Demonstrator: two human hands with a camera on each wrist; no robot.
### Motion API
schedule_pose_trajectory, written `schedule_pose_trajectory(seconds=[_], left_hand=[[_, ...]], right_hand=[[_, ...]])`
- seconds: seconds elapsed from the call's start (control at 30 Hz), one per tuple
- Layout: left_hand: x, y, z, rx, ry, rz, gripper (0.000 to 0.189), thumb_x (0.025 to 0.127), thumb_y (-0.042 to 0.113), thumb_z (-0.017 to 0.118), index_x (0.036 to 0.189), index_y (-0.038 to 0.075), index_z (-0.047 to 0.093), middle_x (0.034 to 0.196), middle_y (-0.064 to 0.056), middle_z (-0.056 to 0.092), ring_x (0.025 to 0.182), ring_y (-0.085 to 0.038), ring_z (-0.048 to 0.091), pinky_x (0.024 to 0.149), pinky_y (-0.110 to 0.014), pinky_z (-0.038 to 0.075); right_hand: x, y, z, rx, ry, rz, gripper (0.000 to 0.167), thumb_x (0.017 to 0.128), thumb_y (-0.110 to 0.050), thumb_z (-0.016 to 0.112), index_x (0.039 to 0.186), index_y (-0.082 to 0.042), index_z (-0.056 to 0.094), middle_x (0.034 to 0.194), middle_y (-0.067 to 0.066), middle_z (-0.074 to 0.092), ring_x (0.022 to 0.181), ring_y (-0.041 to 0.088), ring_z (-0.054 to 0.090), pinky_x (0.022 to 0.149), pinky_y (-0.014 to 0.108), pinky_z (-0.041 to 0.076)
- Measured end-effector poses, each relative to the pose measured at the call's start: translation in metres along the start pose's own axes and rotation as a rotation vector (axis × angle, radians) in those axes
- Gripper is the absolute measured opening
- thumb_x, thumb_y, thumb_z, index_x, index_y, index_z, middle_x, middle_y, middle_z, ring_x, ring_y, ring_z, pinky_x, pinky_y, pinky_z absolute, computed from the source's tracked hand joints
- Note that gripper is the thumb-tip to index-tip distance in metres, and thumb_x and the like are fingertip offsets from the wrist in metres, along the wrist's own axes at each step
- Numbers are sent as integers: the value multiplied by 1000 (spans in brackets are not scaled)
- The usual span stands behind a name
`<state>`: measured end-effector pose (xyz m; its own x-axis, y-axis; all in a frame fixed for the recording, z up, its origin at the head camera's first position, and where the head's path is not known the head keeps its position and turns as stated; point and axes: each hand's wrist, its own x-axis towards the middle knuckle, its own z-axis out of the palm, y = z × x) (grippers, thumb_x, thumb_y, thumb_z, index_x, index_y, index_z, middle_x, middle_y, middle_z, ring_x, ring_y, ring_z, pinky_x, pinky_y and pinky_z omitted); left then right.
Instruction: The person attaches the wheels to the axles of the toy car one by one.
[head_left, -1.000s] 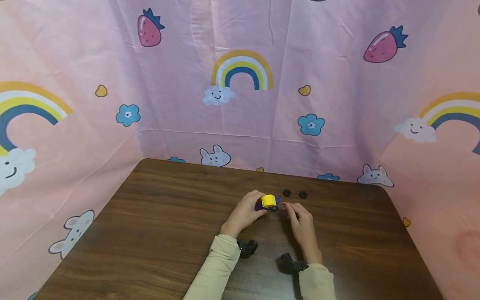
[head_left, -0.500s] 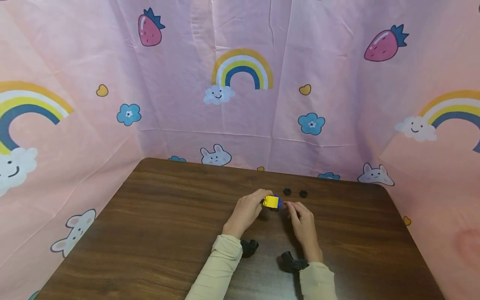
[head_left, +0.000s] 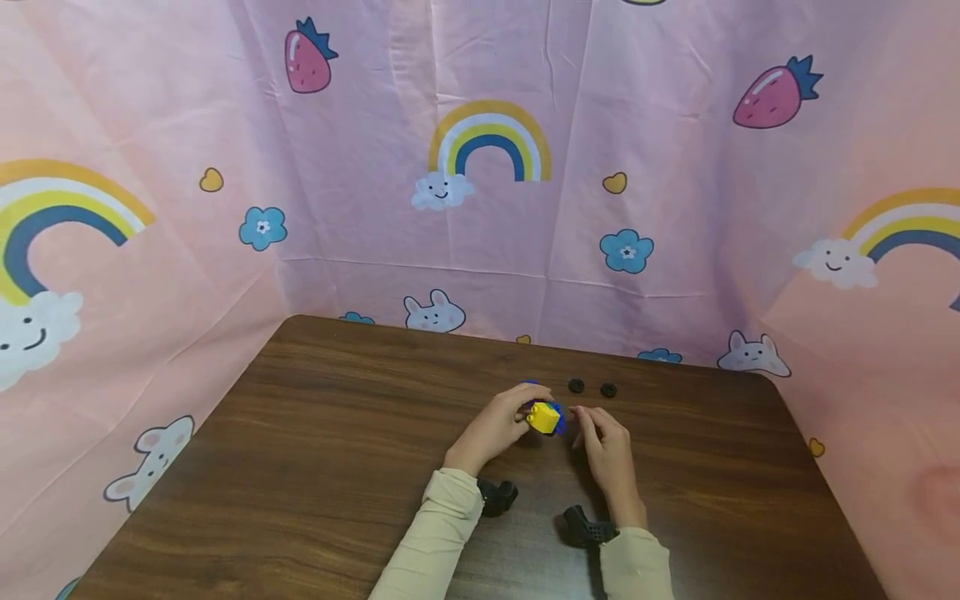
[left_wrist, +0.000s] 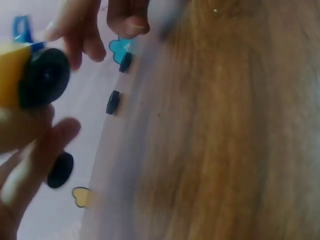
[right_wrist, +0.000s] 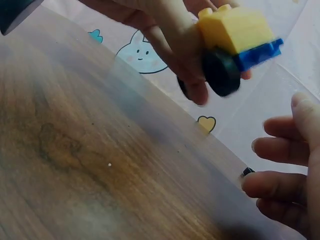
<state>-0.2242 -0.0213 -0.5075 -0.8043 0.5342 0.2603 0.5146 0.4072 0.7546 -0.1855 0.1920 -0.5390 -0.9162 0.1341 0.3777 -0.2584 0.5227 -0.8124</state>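
Observation:
A toy car of blocks, with a yellow brick (right_wrist: 240, 27) on a blue base (right_wrist: 260, 54), is in my left hand (head_left: 491, 427). Black wheels (right_wrist: 221, 72) sit on it, one showing clearly in the left wrist view beside the yellow brick. My left fingers and thumb grip the car from its left, covering part of the base. Just right of the car is my right hand (head_left: 606, 446), apart from it. In the right wrist view its fingers (right_wrist: 282, 150) are relaxed, with nothing visible between them and the thumb.
Two loose black wheels (head_left: 576, 386) (head_left: 608, 390) lie on the brown wooden table (head_left: 360, 433), beyond my right hand. A printed cloth (head_left: 495, 233) hangs behind the table and at its sides. Black wrist cameras (head_left: 498, 497) sit at both wrists.
My left hand has turned the toy car and shifted it slightly right and nearer to me. The right hand has barely moved. The loose wheels stay where they were.

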Motion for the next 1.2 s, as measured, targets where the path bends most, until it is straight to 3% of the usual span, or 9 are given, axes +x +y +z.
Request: schedule_pose_trajectory(seconds=[0.2,0.33,0.47,0.57,0.7,0.8,1.0,1.1,1.2], left_hand=[[-2,-9,2,-252,-100,56,56,96,-2,66,149,12,53,161,-1,44,147,-25,47,112,-44,51],[-2,-12,6,-360,-111,73,48,103,9,59,150,17,51,162,-2,40,148,-25,43,112,-48,50],[0,-12,13,-384,-34,86,30,109,26,53,136,13,61,153,-5,49,142,-25,48,110,-42,52],[1,-11,19,-341,4,96,24,109,27,57,122,10,65,144,-5,54,138,-24,51,111,-40,50],[1,-9,24,-282,-20,122,18,107,23,60,119,10,67,143,-4,56,139,-22,52,115,-38,47],[1,-9,25,-287,-39,148,20,106,19,63,122,8,67,144,-4,57,140,-23,52,116,-36,46],[0,-13,26,-382,-81,171,18,101,11,68,119,6,70,144,-6,61,140,-21,53,112,-32,48],[-1,-15,25,-480,-125,128,18,101,9,68,119,6,70,138,-11,65,133,-17,59,107,-29,52],[0,-16,26,-563,-123,56,18,104,12,64,120,5,69,126,-18,70,119,-15,67,100,-28,56]], right_hand=[[0,1,1,-6,8,-7,27,109,-26,56,107,-11,80,86,5,73,62,14,62,64,22,51],[0,1,1,-5,14,-8,26,108,-24,58,107,-10,80,84,6,72,62,15,62,61,22,50],[1,0,1,16,17,-10,25,108,-21,59,105,-7,80,87,9,74,62,16,62,60,20,48],[1,0,1,32,17,-22,25,108,-18,59,105,-5,80,89,10,74,63,17,62,61,19,48],[0,-1,2,36,20,-33,24,107,-16,59,105,-4,80,90,9,75,64,17,61,62,19,49],[0,-1,1,31,27,-39,24,107,-16,59,103,-5,80,88,7,74,65,14,60,62,20,48],[0,2,3,21,42,-76,22,106,-15,61,97,-4,79,78,9,70,64,7,58,63,17,46],[1,2,2,21,46,-88,21,105,-13,62,97,-4,79,80,9,71,67,5,58,65,14,45],[0,3,2,14,48,-88,21,106,-13,62,99,-5,80,83,7,73,69,5,59,66,14,46]])
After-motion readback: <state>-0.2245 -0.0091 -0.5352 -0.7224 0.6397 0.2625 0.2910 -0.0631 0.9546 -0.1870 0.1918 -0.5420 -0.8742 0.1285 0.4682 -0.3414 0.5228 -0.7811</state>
